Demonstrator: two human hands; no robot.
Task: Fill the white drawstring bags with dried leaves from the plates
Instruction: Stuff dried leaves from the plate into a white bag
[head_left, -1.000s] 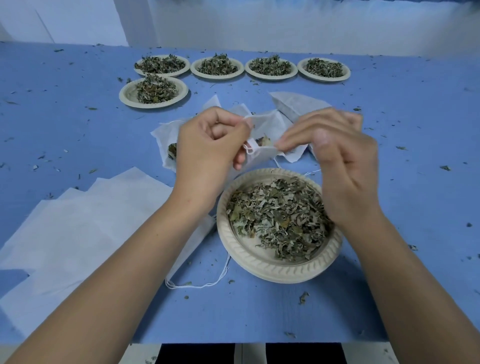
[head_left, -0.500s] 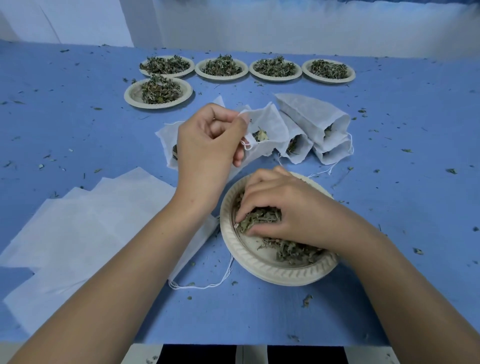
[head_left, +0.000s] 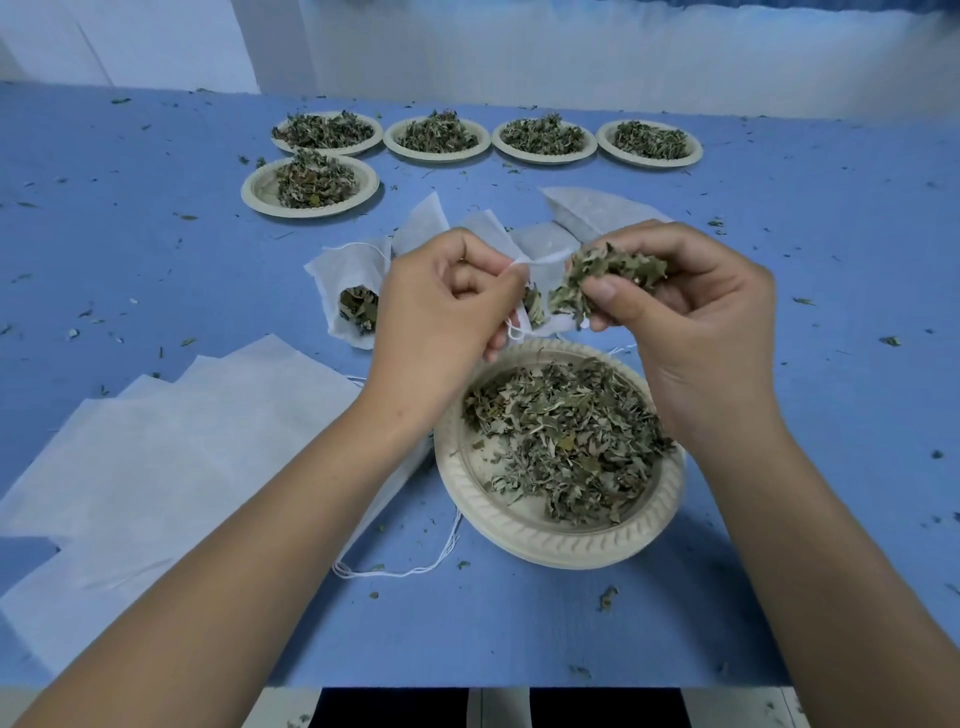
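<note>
My left hand (head_left: 447, 306) pinches the mouth of a white drawstring bag (head_left: 540, 254) and holds it open above the near plate (head_left: 524, 530). That beige plate carries a heap of dried leaves (head_left: 566, 431). My right hand (head_left: 685, 306) grips a clump of dried leaves (head_left: 608, 275) right at the bag's mouth. A few leaves show inside the bag, just below my left fingers. Another white bag (head_left: 353, 291) with leaves in it lies to the left on the blue table (head_left: 831, 364).
Several more plates of leaves stand at the back, one (head_left: 310, 184) at the left and a row (head_left: 543, 141) behind it. More filled bags (head_left: 597, 210) lie behind my hands. Flat unfilled bags (head_left: 171, 467) are stacked at the left. Leaf crumbs dot the table.
My right hand left the near plate with a clump of leaves and rose to the bag's mouth. My left hand stayed on the bag.
</note>
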